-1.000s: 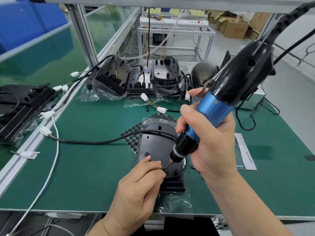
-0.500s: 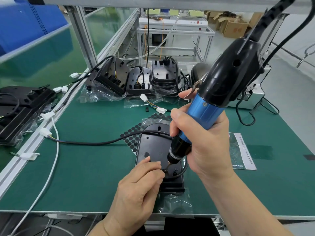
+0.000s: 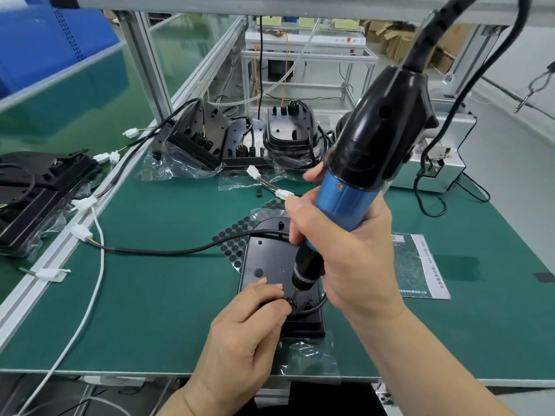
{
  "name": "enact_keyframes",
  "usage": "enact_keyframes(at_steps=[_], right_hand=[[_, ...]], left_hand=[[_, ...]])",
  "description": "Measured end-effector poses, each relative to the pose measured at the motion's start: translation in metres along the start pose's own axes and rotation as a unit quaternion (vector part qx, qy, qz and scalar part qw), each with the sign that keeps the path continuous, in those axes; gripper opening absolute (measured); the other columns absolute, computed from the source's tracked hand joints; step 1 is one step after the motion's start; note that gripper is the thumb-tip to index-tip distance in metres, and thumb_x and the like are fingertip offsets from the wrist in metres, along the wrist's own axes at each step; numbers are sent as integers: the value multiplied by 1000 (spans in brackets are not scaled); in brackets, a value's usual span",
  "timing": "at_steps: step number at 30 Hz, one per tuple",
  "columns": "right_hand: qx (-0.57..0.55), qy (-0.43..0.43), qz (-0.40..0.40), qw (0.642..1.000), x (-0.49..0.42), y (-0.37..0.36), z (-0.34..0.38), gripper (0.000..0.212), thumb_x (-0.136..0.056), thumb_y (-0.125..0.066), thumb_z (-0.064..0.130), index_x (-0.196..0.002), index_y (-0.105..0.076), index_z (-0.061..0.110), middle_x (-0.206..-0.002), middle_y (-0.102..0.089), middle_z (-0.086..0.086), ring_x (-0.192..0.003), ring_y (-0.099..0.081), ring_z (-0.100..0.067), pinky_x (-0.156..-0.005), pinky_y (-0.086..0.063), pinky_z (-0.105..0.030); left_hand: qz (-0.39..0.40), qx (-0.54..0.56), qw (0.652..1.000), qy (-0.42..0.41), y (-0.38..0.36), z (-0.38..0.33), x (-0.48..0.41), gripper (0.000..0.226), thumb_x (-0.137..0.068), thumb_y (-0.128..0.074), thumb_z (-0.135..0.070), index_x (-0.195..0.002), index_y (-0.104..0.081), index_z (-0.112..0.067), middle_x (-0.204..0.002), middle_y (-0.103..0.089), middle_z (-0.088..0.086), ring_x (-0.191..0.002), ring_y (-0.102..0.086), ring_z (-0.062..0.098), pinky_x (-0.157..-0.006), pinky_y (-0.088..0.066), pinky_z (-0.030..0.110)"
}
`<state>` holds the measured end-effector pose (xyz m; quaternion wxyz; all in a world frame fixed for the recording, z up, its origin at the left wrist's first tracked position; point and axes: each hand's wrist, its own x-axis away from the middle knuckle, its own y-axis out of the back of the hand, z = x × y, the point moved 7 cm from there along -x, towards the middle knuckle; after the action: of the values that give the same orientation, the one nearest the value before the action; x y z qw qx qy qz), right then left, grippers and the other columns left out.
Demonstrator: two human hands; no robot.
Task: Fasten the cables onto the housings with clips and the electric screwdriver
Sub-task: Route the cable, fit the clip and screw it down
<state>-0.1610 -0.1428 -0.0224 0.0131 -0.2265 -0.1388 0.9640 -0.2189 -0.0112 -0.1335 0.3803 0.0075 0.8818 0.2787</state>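
A black housing [image 3: 267, 259] lies flat on the green mat, near the front edge. A black cable [image 3: 156, 251] runs from its top out to the left, and another loop curves round its lower right. My right hand [image 3: 354, 253] grips the blue and black electric screwdriver [image 3: 357, 181], tilted, with its bit down on a small black clip [image 3: 292, 302] on the housing. My left hand [image 3: 249, 328] rests on the housing's lower part and pinches the clip beside the bit.
Several more black housings [image 3: 240, 139] with cables stand in plastic bags at the back of the mat. A sheet of black round pads [image 3: 237, 238] lies under the housing's top. A printed leaflet [image 3: 420, 265] lies to the right, a grey box [image 3: 432, 163] behind it. Aluminium rail [image 3: 54, 259] borders the left.
The screwdriver has swung leftward and more upright, and its bit has come down onto the clip. My left hand stays in place.
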Motion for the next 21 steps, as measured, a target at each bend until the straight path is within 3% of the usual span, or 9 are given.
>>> enact_keyframes(at_steps=[3,7,12,21], right_hand=[[-8,-1,11,1000,1,-1,1,28,-81,-73,8,-102,-63,24,-63,-60,1,-56,-56,-19,-62,-49,-29],[-7,-5,-4,1000,2,0,-2,27,-80,-75,14,-100,-57,12,-65,-60,-1,-57,-57,-20,-62,-50,-30],[-11,-6,-1,1000,0,0,-3,24,-82,-74,7,-98,-61,20,-63,-58,-1,-55,-53,-21,-59,-48,-29],[-44,-36,62,996,-7,-1,-10,22,-79,-71,9,-97,-59,16,-61,-55,-1,-50,-53,-20,-60,-47,-30]], left_hand=[[5,-4,1000,0,-1,1,0,14,-92,-60,-6,-102,-68,-13,-113,-64,3,-110,-64,16,-104,-49,33],[6,-17,1000,-6,-1,0,1,19,-89,-61,-1,-102,-66,-13,-113,-63,4,-110,-63,18,-104,-49,35],[2,-34,999,-21,-3,-2,1,27,-81,-65,9,-101,-66,-9,-111,-64,9,-103,-64,23,-101,-50,39],[18,-52,998,-32,-3,-8,-3,23,-79,-64,12,-96,-66,-4,-107,-59,7,-95,-59,29,-91,-50,35]])
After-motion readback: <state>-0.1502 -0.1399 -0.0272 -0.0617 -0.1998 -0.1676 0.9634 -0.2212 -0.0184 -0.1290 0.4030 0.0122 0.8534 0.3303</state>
